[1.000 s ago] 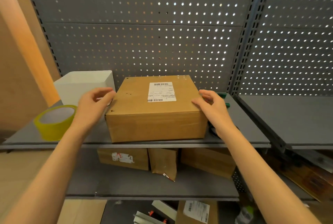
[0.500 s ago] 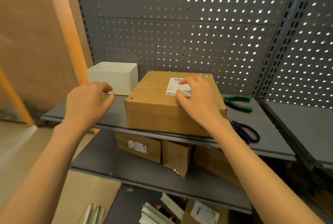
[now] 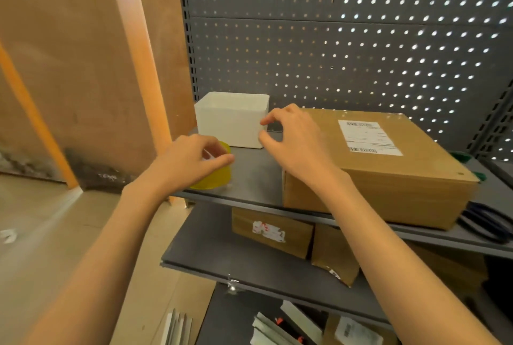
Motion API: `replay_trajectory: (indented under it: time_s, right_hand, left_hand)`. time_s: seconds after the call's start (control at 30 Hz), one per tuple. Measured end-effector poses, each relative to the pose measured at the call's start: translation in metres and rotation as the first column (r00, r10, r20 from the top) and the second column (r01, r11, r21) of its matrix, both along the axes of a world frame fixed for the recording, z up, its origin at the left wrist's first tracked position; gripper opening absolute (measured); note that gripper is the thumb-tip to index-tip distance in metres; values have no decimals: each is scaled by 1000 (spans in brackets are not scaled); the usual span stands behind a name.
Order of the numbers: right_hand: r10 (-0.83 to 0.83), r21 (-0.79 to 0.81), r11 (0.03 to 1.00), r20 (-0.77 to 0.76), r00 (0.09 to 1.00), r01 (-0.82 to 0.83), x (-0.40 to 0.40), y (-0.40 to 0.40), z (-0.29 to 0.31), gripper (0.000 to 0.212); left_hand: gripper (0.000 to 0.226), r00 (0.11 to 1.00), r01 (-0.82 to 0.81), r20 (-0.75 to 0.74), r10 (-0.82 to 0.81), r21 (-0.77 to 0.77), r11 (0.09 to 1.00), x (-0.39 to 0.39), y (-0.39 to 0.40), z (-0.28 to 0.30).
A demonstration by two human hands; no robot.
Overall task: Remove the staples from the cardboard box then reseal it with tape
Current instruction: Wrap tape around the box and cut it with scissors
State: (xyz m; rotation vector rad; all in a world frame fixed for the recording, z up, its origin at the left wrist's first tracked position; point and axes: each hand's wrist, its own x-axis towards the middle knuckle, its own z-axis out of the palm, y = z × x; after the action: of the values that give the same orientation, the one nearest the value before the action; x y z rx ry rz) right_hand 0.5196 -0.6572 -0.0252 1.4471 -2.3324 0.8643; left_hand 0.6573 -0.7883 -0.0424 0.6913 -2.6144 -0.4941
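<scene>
The yellow tape roll [image 3: 215, 171] sits left of centre, directly under the left hand [image 3: 184, 162], whose curled grip closes over it, though actual contact is unclear. The right hand [image 3: 294, 140], fingers loosely curled and holding nothing, hovers between the roll and the cardboard box [image 3: 383, 167].

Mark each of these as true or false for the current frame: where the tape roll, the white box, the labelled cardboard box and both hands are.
1. The yellow tape roll lies on the same shelf as the cardboard box. True.
2. The left hand is at the tape roll, fingers curled over it. True.
3. The right hand grips the scissors. False: it hovers with loosely curled fingers at the cardboard box's left end, holding nothing.
4. The shipping label is on the white box. False: it is on top of the cardboard box.
5. The white box stands behind the tape roll. True.
</scene>
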Motion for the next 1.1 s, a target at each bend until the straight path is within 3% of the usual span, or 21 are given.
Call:
replay_trajectory:
  time_s: [0.13, 0.27, 0.43, 0.57, 0.67, 0.77, 0.9, 1.0, 1.1]
  right_hand:
    - [-57, -39, 998, 21, 998, 58, 11, -18, 0, 26]
    - [-83, -13, 996, 37, 996, 84, 19, -28, -7, 25]
    - [-116, 11, 993, 45, 992, 116, 22, -37, -12, 22]
    - [-106, 0, 994, 45, 993, 106, 23, -38, -14, 22]
    - [-74, -30, 997, 82, 994, 77, 21, -41, -13, 19]
    - [-5, -110, 994, 178, 984, 25, 19, -48, -10, 20]
    - [118, -204, 977, 300, 947, -57, 23, -55, -4, 29]
    - [187, -258, 960, 293, 938, -111, 25, -60, -3, 29]
    - [238, -289, 945, 294, 926, -151, 25, -66, -3, 25]
  left_hand:
    - [40, 989, 140, 44, -142, 36, 989, -5, -17, -7]
    - [46, 977, 177, 116, -178, 23, 984, -4, -31, -14]
    - [29, 984, 124, 140, -112, -82, 989, -10, -45, -24]
    - [30, 977, 149, 180, -111, -216, 965, -15, -48, -30]
    - [28, 990, 128, 85, -112, -218, 968, -13, -50, -27]
    - [26, 981, 145, -116, -152, -70, 987, -11, -57, -19]
    - [37, 951, 115, -287, -111, -4, 993, -8, -58, -10]
    - [41, 926, 147, -362, -106, 89, 985, -4, -58, -5]
    - [30, 901, 208, -416, -123, 165, 964, -1, -59, -4]
